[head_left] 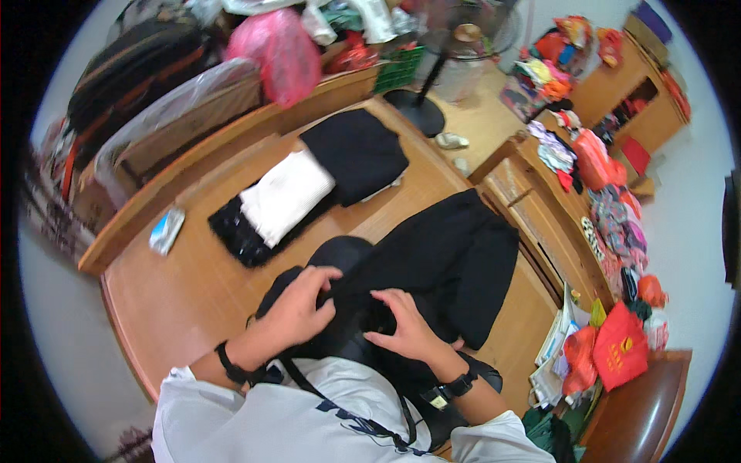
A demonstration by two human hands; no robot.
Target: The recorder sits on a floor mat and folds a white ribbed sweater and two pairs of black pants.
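Observation:
A black garment (455,255) lies partly on the wooden bed board and reaches over my lap; its exact kind does not show. My left hand (301,309) is at its near left part, thumb and forefinger apart, the fingertips at the dark cloth. Across from it, my right hand (405,324) curves with thumb and forefinger spread, close over the cloth between the two hands. Nothing shows gripped in either hand. Farther off lie a folded black garment (355,154), a folded white garment (289,197) and a shiny black piece (239,231) under the white one.
A small white and blue packet (166,231) rests on the board (147,301) at the left. Beyond its raised edge sit a pink plastic bag (276,58) and a dark bag (143,73). A black fan stand (417,112) is at the far side; clothes and red bags (621,347) crowd the right.

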